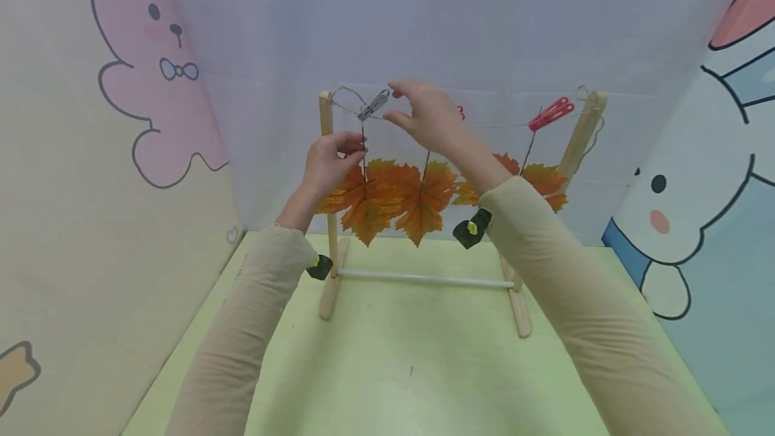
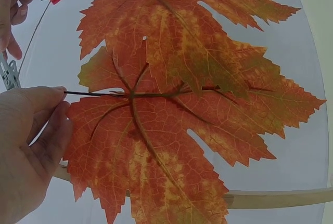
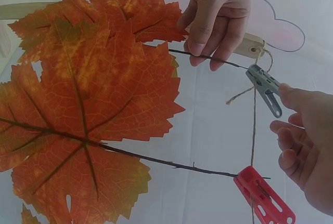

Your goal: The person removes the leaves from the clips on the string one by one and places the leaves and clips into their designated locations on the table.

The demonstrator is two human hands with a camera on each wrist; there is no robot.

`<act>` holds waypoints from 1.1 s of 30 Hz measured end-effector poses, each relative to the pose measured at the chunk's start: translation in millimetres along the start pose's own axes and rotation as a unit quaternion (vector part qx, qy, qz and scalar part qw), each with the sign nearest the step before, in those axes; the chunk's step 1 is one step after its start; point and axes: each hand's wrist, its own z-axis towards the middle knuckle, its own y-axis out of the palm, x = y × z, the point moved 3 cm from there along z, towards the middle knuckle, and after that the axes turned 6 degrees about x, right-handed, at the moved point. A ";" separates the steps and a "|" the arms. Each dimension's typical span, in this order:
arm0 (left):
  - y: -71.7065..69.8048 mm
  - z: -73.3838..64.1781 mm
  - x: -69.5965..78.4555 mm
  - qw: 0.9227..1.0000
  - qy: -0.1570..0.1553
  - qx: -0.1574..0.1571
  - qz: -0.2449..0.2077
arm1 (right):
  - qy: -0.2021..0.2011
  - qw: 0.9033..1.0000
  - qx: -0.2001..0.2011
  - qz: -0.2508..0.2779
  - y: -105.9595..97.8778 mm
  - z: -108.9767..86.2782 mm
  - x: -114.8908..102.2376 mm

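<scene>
Orange below, grey above in the head view: holding the leaf point(image 1: 366, 210) by pinching its upright stem point(image 1: 362, 129) with the left hand point(image 1: 329, 163), just under the clip point(image 1: 373, 105) tilting up toward the nearer, unclenched right hand point(image 1: 431, 113). In the left wrist view, revealing branching veins point(image 2: 131, 95) beyond the pinch; in the right wrist view, showing the stem at the clip's mouth, leaving thumb point(image 3: 295, 99) contact uncertain.

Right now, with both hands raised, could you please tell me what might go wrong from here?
The stem seems to reach only the tip of the grey clip, so the leaf might drop if the left hand lets go. The right hand, close by that clip, could knock it askew on the thin twine. That leaf overlaps its neighbour, so shifting one might tug the other.
</scene>
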 end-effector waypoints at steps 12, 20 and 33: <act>1.7 0.4 1.1 1.000 0.017 0.005 0.003 | 0.025 1.000 0.014 0.004 7.2 9.0 3.0; 1.6 -1.8 1.3 0.999 0.032 0.008 0.009 | 0.026 0.998 0.028 0.047 10.2 6.2 1.7; 1.7 -2.2 -2.4 0.999 0.043 0.020 0.003 | 0.067 0.981 0.069 0.167 14.7 5.3 3.5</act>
